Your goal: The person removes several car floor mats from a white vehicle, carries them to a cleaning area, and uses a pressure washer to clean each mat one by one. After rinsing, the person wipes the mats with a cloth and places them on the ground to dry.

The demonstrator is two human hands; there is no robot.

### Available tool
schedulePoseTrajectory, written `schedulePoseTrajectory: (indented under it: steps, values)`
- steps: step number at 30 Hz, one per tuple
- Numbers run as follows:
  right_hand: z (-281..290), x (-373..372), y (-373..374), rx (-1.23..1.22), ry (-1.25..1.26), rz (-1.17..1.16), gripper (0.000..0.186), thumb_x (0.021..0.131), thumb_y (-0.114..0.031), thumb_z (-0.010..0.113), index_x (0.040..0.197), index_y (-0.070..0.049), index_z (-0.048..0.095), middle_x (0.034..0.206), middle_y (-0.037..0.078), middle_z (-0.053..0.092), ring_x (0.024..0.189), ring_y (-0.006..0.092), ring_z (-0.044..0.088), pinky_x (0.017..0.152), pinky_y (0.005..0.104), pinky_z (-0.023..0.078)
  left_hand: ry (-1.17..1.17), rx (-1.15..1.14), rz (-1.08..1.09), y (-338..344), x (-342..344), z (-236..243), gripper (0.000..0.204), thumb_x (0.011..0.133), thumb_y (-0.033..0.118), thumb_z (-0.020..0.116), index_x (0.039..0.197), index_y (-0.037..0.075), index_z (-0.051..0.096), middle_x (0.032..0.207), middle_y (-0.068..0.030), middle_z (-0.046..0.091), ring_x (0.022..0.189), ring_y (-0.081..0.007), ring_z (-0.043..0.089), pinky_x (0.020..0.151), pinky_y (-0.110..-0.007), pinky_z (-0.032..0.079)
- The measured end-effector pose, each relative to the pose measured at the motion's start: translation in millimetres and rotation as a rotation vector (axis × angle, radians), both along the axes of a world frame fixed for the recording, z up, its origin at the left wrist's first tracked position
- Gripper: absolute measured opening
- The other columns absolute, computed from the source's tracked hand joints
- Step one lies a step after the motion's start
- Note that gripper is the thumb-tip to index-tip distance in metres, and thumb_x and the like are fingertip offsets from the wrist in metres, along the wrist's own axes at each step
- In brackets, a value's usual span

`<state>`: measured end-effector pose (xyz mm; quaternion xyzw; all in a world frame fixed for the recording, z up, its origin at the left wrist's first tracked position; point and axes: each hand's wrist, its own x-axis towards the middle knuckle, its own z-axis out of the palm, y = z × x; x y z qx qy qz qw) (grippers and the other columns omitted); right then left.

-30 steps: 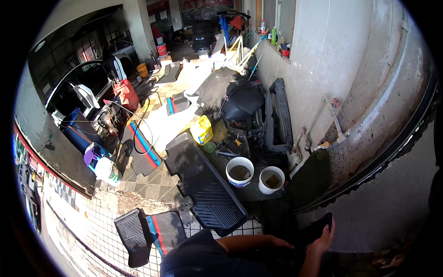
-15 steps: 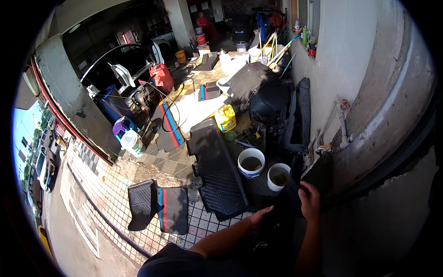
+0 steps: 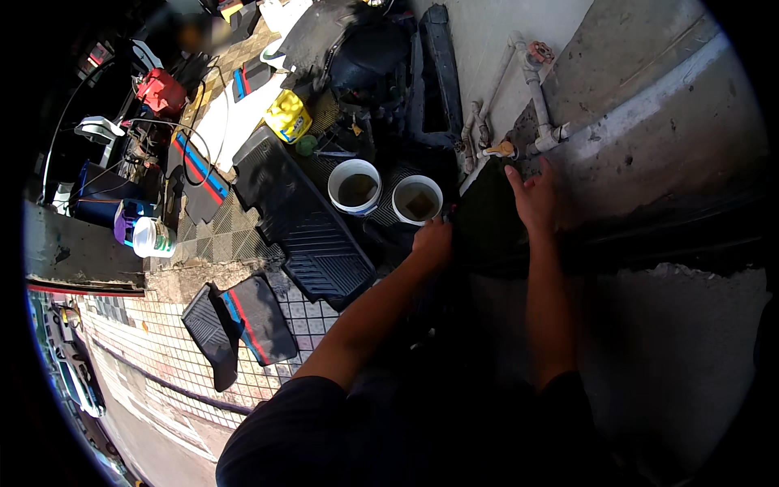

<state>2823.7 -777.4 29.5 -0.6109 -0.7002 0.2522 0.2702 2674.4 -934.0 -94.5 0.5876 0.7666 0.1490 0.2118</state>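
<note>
My left hand is closed, just beside the near rim of a white bucket; whatever its fingers hold is lost in the dark. That bucket contains murky liquid and a brownish block like a sponge. To its left stands a second white bucket with cloudy liquid. My right hand is raised near the wall, thumb and fingers apart, below a brass-coloured tap. Between my hands lies a dark greenish-black shape whose kind I cannot make out.
A large black ribbed car mat lies left of the buckets, with smaller striped mats nearby. Behind are a yellow jug and a black bulky object. Pipes with a red valve wheel run along the wall. A hose loops across the floor.
My view has swung down and right toward the wall. My hands have moved apart: the left toward the right-hand bucket, the right up under the tap.
</note>
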Motion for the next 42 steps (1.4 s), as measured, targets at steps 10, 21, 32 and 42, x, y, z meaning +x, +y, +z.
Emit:
schedulePoseTrajectory:
  steps: [10, 21, 32, 42]
  values:
    - [6, -86, 25, -0.127, -0.243, -0.037, 0.083, 0.084, -0.064, 0.071, 0.142, -0.009, 0.050, 0.109, 0.013, 0.068, 0.102, 0.0330, 0.068, 0.088, 0.0461, 0.053, -2.036, 0.410, 0.507, 130, -42, -64, 0.040, 0.081, 0.003, 0.061, 0.121, 0.005, 0.060, 0.117, -0.0110, 0.070, 0.106, -0.0233, 0.063, 0.096, -0.035, 0.048]
    - [-39, -86, 45, 0.175, -0.212, 0.083, 0.049, 0.084, -0.014, 0.068, 0.132, -0.008, 0.056, 0.118, 0.017, 0.066, 0.105, 0.0342, 0.066, 0.090, 0.0427, 0.052, -2.038, 0.168, 0.657, 227, -60, -92, 0.033, 0.088, 0.011, 0.064, 0.120, 0.011, 0.066, 0.109, -0.0083, 0.067, 0.099, -0.0232, 0.065, 0.089, -0.038, 0.053]
    - [-79, -71, 8, -0.194, 0.908, -0.151, 0.055, 0.098, -0.030, 0.060, 0.148, -0.010, 0.047, 0.109, 0.008, 0.060, 0.072, 0.0137, 0.054, 0.065, 0.0336, 0.047, -2.315, 0.174, 0.657, 212, -51, -96, 0.012, 0.087, 0.012, 0.061, 0.096, 0.007, 0.066, 0.089, -0.0077, 0.071, 0.085, -0.0256, 0.069, 0.083, -0.042, 0.056]
    - [-230, -101, 90, -1.281, 1.500, -0.194, 0.039, 0.101, -0.032, 0.051, 0.128, -0.005, 0.058, 0.105, 0.011, 0.067, 0.096, 0.0268, 0.070, 0.083, 0.0439, 0.058, -1.742, 0.191, 0.874, 188, -52, -75, 0.034, 0.085, 0.033, 0.079, 0.097, 0.002, 0.070, 0.087, -0.0062, 0.071, 0.080, -0.0178, 0.067, 0.073, -0.034, 0.052]
